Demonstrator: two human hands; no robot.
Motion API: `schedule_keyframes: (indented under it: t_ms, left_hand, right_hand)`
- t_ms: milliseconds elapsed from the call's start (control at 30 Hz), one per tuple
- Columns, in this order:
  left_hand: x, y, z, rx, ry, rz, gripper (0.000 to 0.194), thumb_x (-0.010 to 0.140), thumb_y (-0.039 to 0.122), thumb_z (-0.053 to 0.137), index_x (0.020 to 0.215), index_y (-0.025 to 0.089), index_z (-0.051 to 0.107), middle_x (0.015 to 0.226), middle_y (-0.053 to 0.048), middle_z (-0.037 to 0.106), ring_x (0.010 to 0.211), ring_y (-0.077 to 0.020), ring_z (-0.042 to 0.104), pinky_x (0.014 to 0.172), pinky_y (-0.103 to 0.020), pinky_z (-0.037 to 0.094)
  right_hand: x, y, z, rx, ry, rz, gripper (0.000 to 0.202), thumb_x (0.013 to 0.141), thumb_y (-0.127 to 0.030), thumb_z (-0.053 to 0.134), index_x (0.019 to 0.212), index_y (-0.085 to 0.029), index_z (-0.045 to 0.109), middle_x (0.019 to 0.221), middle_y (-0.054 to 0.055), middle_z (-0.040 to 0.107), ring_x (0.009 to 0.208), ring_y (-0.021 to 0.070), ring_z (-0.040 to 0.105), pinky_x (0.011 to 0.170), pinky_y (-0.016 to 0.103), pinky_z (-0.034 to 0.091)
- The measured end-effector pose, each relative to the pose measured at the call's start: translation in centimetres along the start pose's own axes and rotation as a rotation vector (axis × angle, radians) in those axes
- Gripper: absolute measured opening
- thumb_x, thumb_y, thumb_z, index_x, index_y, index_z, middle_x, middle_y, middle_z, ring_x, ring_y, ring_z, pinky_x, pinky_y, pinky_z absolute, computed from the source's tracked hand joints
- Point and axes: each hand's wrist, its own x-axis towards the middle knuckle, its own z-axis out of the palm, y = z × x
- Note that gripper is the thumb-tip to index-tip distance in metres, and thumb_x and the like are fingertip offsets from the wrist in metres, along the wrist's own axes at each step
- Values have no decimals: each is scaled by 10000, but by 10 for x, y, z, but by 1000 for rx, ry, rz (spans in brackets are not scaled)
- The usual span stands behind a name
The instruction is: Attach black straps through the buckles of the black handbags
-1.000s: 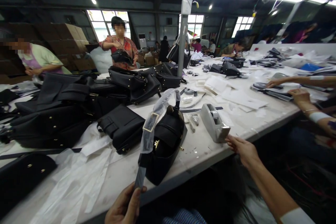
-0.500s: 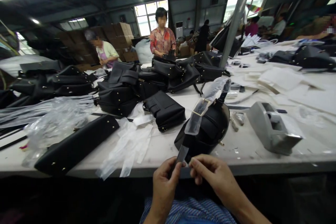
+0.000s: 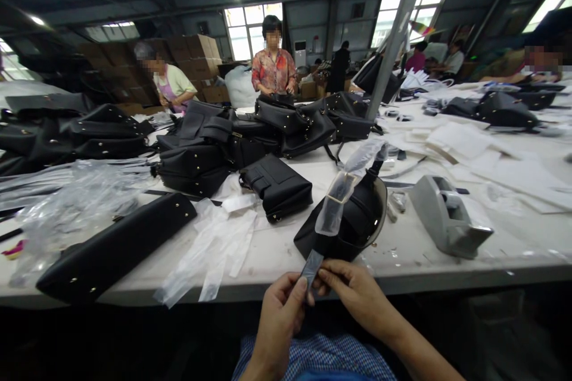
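Note:
Just past the table's front edge, my left hand (image 3: 282, 303) pinches the end of a black bag strap (image 3: 313, 265) between thumb and fingers. My right hand (image 3: 346, 286) is closed on the same strap from the right, close to the left fingertips. Clear plastic film covers the strap's end. Farther up, a clear plastic sleeve (image 3: 329, 217) wraps the strap around a gold buckle (image 3: 341, 188). Behind the hands, the black handbag (image 3: 357, 214) the strap belongs to rests tilted on the table, its opening toward the right.
A grey tape dispenser (image 3: 447, 220) stands right of the bag. To the left lie a small black bag (image 3: 279, 187), white plastic sleeves (image 3: 210, 250) and a long black bag (image 3: 120, 250). Black bags (image 3: 192, 161) are piled behind. A co-worker (image 3: 273, 68) stands across the table.
My right hand has moved left onto the strap, meeting the left fingers. The film now lies flatter over the strap end. The view has shifted slightly right.

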Motion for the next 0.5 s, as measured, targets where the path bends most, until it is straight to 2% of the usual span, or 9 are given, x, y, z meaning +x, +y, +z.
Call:
schedule_keyframes:
  t_ms: [67,200,333,500]
  left_hand:
    - [0,-1,2,-55,-36,-63,457,790,577,706,775,128,622,514,67,476,368,1,190,368,-147,118]
    - [2,-1,2,-115,-115,-171,502,739,621,723,811,137,610,493,77,480,325,4,176,338,-158,89]
    - [1,5,3,-145,-103,-202,485,728,587,751,821,131,618,494,83,468,331,12,172,351,-153,78]
    - [-9,4,5,-90,-76,-225,530,682,647,757,780,143,629,482,77,461,326,18,146,348,-143,97]
  right_hand:
    - [-2,4,1,-43,45,-21,282,953,-326,535,891,-177,767,767,27,718,756,176,671,745,257,513]
    - [0,9,9,13,124,-21,281,932,-374,572,930,-192,786,839,31,740,848,202,664,826,282,499]
    - [6,11,16,162,108,13,339,887,-460,617,854,-171,792,732,17,693,739,181,618,731,271,500]
    - [8,10,20,288,65,17,334,872,-471,647,877,-172,797,767,22,681,769,170,603,799,279,489]
